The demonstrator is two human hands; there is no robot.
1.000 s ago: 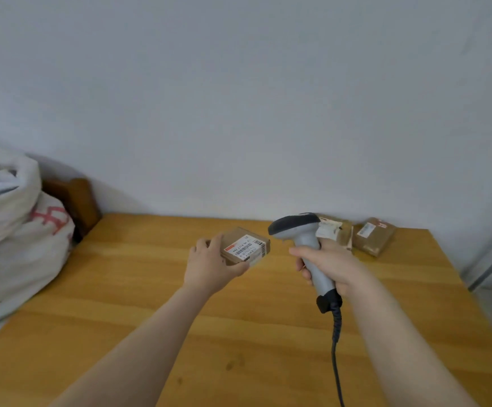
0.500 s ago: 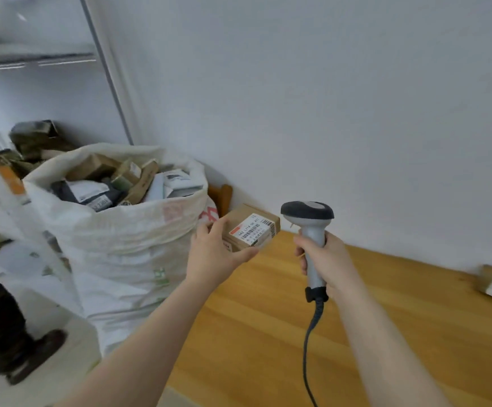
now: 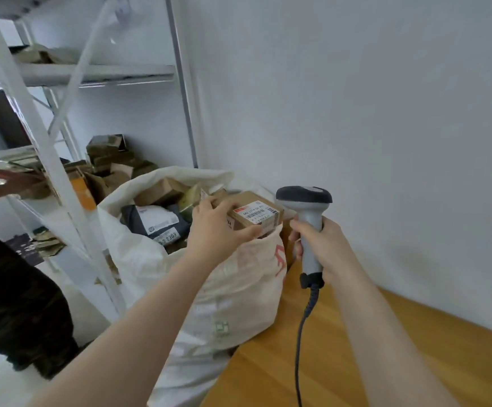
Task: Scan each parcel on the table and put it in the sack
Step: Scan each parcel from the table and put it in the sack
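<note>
A white metal shelf rack (image 3: 59, 183) stands to my left behind the sack (image 3: 233, 292), its shelves heaped with crumpled brown packets, and another person's hand (image 3: 18, 181) lies flat on one shelf, their dark clothing filling the left edge. The sack stands against the end of the desk (image 3: 356, 365) with its mouth wide open, filled close to the rim with brown cartons (image 3: 159, 190) and a grey mailer bag (image 3: 150, 220). My left hand (image 3: 214, 232) grips the parcel (image 3: 255, 215) by its left end, thumb along the near side and fingers curled over the far side, holding it over the sack's near rim; whether it touches the rim I cannot tell. Its long axis runs roughly left to right, from my hand toward the scanner (image 3: 305, 201), with the labelled face up and tipped toward me. My right hand (image 3: 325, 246) is wrapped round the scanner's upright handle just beside the parcel, the cable (image 3: 299, 342) hanging over the desk. The parcel is a flat rectangular box of plain brown cardboard with a white label, a red strip and a black barcode. The sack is coarse white woven stuff with red markings; the desk is smooth orange-brown wood.
</note>
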